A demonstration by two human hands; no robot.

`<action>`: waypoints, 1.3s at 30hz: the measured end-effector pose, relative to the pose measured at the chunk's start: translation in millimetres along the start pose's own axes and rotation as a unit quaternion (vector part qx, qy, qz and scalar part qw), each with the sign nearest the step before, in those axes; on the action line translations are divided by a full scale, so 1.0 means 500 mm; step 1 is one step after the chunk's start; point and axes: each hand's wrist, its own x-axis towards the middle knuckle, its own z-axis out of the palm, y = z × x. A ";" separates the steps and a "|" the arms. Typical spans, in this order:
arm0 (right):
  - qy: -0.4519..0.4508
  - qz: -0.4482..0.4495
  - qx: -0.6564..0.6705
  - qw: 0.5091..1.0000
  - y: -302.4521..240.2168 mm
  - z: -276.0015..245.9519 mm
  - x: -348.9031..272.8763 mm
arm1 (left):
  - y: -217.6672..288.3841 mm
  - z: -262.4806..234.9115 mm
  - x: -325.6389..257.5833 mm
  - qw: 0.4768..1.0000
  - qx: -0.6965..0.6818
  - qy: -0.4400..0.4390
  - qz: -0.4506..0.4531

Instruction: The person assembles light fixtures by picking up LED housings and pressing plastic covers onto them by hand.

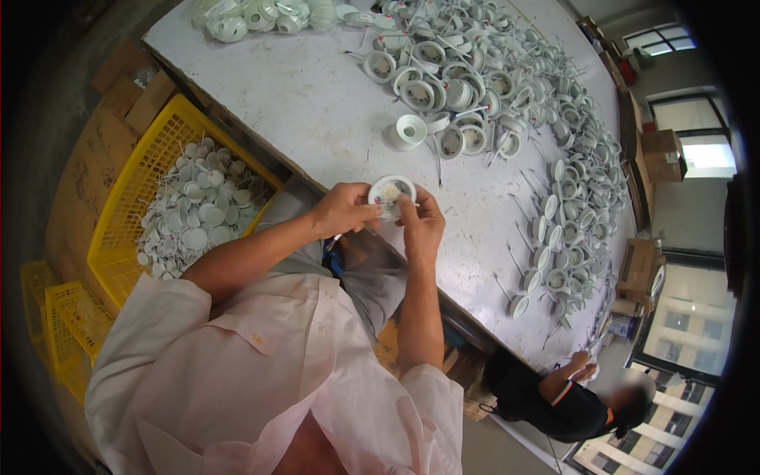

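Note:
My left hand [342, 209] and my right hand [421, 222] together hold one small round white lamp housing [391, 191] just above the near edge of the white table [309, 103]. The housing's open face points up, showing small parts inside. My left fingers grip its left rim; my right fingers pinch at its lower right side. A roll of white tape [407, 131] stands on the table just beyond my hands. Further back lies a large pile of similar white round housings [467, 79] with thin wires.
A yellow plastic crate [134, 198] full of white round discs sits at my left, more yellow crates [63, 324] below it. Rows of housings [566, 214] run along the table's right side. Another person [558, 396] in dark clothing sits at the lower right. Cardboard boxes [661, 154] stand by windows.

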 end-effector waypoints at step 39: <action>-0.134 -0.369 -0.261 0.882 -0.054 0.028 0.077 | -0.011 -0.080 -0.005 0.992 -0.119 0.037 0.028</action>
